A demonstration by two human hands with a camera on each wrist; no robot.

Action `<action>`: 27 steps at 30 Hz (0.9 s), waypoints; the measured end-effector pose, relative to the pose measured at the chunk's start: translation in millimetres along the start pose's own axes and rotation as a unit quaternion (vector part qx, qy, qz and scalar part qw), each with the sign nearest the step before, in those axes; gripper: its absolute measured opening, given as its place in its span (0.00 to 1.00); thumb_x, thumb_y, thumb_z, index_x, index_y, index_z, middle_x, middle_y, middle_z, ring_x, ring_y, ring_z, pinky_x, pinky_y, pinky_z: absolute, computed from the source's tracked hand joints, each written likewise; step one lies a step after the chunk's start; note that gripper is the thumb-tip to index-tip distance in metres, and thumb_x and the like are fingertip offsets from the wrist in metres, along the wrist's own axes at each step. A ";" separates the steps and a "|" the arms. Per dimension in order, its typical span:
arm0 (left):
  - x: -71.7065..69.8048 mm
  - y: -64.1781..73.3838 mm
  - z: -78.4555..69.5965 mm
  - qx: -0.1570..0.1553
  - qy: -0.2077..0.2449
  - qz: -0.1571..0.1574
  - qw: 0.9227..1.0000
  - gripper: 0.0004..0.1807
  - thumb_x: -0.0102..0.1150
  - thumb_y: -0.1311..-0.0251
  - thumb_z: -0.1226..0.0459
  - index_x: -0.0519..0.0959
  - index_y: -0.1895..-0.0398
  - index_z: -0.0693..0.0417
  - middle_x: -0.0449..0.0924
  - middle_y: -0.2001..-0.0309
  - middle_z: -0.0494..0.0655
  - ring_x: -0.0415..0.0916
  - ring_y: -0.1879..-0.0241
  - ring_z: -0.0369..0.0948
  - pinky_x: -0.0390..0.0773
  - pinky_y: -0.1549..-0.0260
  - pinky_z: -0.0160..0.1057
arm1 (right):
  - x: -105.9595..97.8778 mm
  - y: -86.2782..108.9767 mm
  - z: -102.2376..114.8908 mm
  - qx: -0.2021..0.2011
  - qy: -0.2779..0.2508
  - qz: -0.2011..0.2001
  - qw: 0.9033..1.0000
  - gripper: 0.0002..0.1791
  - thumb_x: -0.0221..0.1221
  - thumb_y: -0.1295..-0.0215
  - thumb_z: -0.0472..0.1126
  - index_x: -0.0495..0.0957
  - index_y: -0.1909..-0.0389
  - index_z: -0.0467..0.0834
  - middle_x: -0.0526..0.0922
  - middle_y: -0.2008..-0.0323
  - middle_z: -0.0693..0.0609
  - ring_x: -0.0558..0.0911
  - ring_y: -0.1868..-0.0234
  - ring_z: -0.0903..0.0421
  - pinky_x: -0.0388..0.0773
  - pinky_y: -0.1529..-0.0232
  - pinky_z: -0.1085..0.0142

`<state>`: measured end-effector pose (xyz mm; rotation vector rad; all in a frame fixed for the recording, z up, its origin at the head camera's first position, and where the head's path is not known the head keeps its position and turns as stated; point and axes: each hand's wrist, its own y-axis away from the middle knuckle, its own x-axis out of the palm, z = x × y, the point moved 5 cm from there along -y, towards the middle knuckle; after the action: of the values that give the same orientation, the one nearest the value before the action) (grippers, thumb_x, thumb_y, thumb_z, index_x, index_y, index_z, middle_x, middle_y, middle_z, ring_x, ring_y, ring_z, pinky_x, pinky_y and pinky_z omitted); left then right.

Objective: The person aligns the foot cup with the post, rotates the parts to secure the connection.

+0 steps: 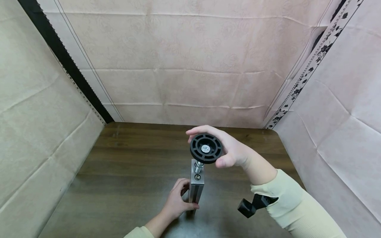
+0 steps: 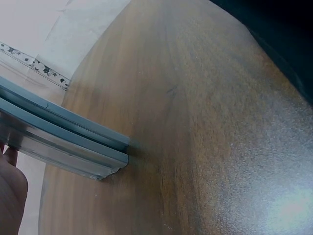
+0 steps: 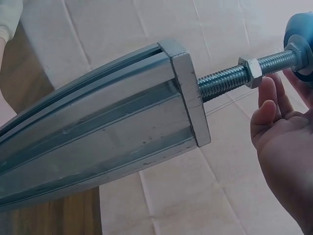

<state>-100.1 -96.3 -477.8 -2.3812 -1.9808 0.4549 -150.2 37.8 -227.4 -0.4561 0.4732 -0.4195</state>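
An aluminium profile [image 1: 195,191] stands upright on the wooden tabletop, its lower end touching the wood in the left wrist view. Low down, my left hand [image 1: 175,202] grips it between thumb and fingers. From the profile's end plate [image 3: 188,93] sticks out a threaded rod [image 3: 222,82] carrying a hex nut [image 3: 253,72]. A black round levelling foot [image 1: 206,148] with a screw in its middle tops this rod. My right hand [image 1: 230,147] holds the foot by its rim, thumb on the near side and fingers at the far side, partly hidden behind it.
The brown wooden tabletop [image 1: 134,178] ends at pale cloth walls on the left, back and right [image 1: 336,109]. A black wrist camera [image 1: 253,204] sits on the right sleeve. Glare lies on the wood in the left wrist view.
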 end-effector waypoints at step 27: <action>-1.3 5.9 2.4 -0.064 -0.007 0.045 0.997 0.37 0.78 0.69 0.54 0.72 0.49 0.44 0.66 0.50 0.42 0.69 0.47 0.45 0.67 0.45 0.47 | 13.1 -2.3 5.5 0.029 -0.019 0.025 0.999 0.42 0.61 0.45 0.60 0.63 0.42 0.33 0.72 0.53 0.46 0.74 0.57 0.54 0.73 0.56 0.61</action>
<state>-95.1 -99.1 -481.0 -2.5572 -1.9727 0.3587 -137.4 31.3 -226.3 -0.3948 0.4339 -0.3759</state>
